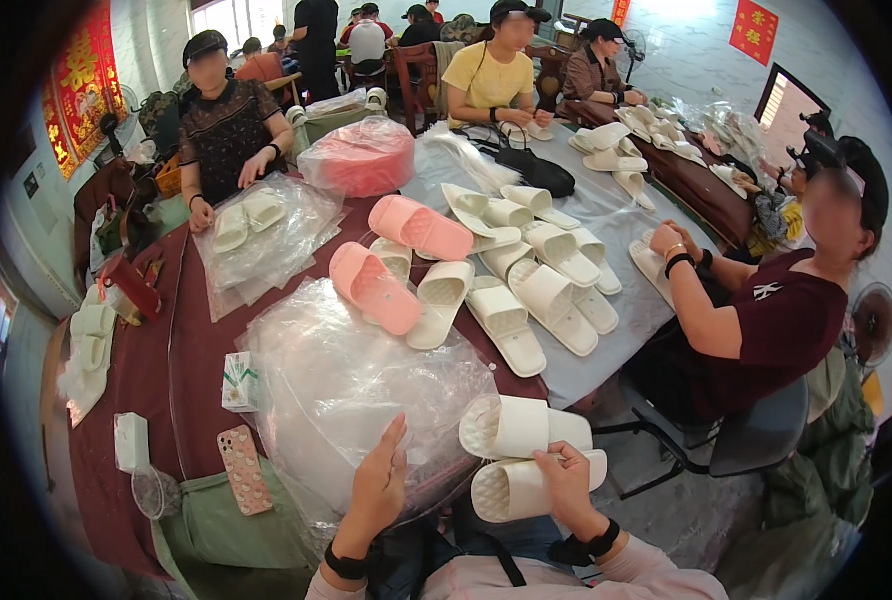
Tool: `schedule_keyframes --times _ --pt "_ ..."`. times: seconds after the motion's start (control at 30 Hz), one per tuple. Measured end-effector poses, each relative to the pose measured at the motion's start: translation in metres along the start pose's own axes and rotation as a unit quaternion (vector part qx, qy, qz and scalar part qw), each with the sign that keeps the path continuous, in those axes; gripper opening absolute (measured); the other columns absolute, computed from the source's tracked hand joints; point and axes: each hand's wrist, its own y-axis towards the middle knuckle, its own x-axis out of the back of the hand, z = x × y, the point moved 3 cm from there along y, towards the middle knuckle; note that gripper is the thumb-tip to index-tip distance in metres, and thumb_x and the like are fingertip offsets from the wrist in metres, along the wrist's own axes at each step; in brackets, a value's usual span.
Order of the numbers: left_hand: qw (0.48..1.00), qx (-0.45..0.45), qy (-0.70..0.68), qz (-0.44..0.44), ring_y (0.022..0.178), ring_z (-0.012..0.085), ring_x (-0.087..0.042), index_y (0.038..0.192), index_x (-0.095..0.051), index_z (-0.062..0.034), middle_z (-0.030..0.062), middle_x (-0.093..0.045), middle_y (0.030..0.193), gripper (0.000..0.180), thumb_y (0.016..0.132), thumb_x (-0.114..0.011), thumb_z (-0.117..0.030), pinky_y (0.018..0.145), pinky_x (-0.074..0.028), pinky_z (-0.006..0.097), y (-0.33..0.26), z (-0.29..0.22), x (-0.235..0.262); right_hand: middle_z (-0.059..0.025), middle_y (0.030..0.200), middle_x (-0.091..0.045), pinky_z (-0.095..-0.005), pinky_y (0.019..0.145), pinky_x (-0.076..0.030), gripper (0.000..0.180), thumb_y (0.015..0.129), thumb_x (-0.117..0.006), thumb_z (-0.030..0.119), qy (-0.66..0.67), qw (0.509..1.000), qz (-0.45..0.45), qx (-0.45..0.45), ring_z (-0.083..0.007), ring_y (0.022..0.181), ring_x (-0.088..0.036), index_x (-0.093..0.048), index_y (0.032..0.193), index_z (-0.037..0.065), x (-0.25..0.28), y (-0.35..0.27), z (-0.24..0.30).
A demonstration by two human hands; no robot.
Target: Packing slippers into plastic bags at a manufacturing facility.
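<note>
My right hand (569,485) is closed on a white slide slipper (494,490) in front of me, with its thumb and fingers at the strap. A matching white slipper (504,426) lies right beside it, on the far side, its toe end pointing the same way. To the left, my left hand (378,484) is held up with its fingers stretched out and nothing in it. It is over the near edge of a pile of clear plastic bags (336,380). Just beyond the bags are two pink slippers (376,288) and several more white slippers (541,300).
On the table's left are a phone in a pink case (244,470), a small white-and-green box (239,382) and a red container (131,288). A pink bundle in plastic (361,158) sits farther back. Co-workers sit around, one close on the right by a dark chair (761,425).
</note>
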Motion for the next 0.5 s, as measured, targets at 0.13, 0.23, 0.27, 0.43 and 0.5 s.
schedule_keyframes --times 0.13,0.23,0.27,0.43,0.5 --pt "0.996 0.053 -0.062 0.024 0.121 0.0312 -0.049 0.141 -0.030 -0.0073 0.0247 -0.050 0.128 0.044 0.098 -0.037 -0.017 0.097 -0.037 0.034 0.006 0.005 -0.004 -0.0058 0.074 -0.065 -0.0208 0.050 -0.045 0.006 0.085 -0.062 0.005 -0.004 1.000 0.000 0.012 -0.0079 0.058 -0.059 -0.058 0.088 0.002 0.007 -0.006 0.018" --pt "0.994 0.041 -0.096 0.021 0.121 0.0319 -0.048 0.142 -0.028 -0.0084 0.0243 -0.048 0.130 0.044 0.099 -0.033 -0.020 0.097 -0.036 0.033 0.010 0.005 -0.005 -0.0058 0.074 -0.065 -0.0207 0.051 -0.046 0.007 0.084 -0.063 0.005 -0.033 0.999 0.022 -0.022 -0.0080 0.059 -0.060 -0.058 0.088 0.002 0.019 -0.010 0.017" --pt "0.993 0.041 -0.106 0.018 0.123 0.0321 -0.046 0.142 -0.028 -0.0075 0.0244 -0.046 0.132 0.045 0.099 -0.034 -0.018 0.098 -0.036 0.034 0.011 0.004 -0.005 -0.0058 0.074 -0.065 -0.0207 0.051 -0.046 0.007 0.084 -0.063 0.005 -0.033 0.999 0.018 -0.019 -0.0080 0.059 -0.060 -0.058 0.088 0.002 0.021 -0.012 0.019" --pt "0.992 -0.008 -0.120 0.034 0.129 0.0328 -0.038 0.141 -0.028 -0.0039 0.0262 -0.037 0.139 0.047 0.097 -0.039 -0.014 0.103 -0.032 0.036 0.012 -0.007 -0.015 -0.0062 0.075 -0.065 -0.0216 0.052 -0.046 0.009 0.084 -0.064 0.009 -0.057 0.988 0.102 -0.101 -0.0088 0.061 -0.060 -0.058 0.088 0.003 0.006 -0.017 0.022" --pt "0.992 -0.021 -0.004 0.126 0.129 0.0387 -0.035 0.140 -0.029 -0.0025 0.0289 -0.030 0.141 0.051 0.092 -0.045 -0.007 0.103 -0.031 0.041 0.006 -0.012 -0.023 -0.0062 0.075 -0.065 -0.0216 0.052 -0.046 0.009 0.085 -0.064 0.009 -0.024 0.991 0.093 -0.089 -0.0088 0.061 -0.060 -0.058 0.088 0.003 -0.007 -0.015 0.021"
